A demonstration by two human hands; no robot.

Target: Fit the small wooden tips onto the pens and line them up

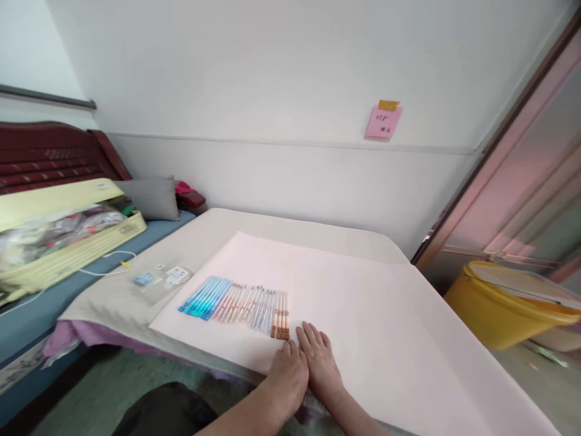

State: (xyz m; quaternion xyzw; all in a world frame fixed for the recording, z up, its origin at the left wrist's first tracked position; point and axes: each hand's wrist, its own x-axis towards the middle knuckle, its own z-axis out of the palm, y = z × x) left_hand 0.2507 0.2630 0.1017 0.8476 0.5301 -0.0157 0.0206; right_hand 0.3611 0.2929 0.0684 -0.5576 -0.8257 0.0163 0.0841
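A row of several pens (236, 300) lies on a pale pink sheet (363, 315): blue ones at the left, clear ones in the middle, brown-ended ones (281, 318) at the right. My left hand (285, 375) and my right hand (320, 357) rest flat on the sheet's near edge, side by side and touching. Both lie just right of the brown-ended pens, fingers stretched forward. Neither hand holds anything.
A clear packet with small cards (161, 280) lies left of the sheet. A yellow open box (68, 242) and a white cable (109, 266) sit on the blue bed. A yellow tub (503, 309) stands at the right. A pink note (384, 121) hangs on the wall.
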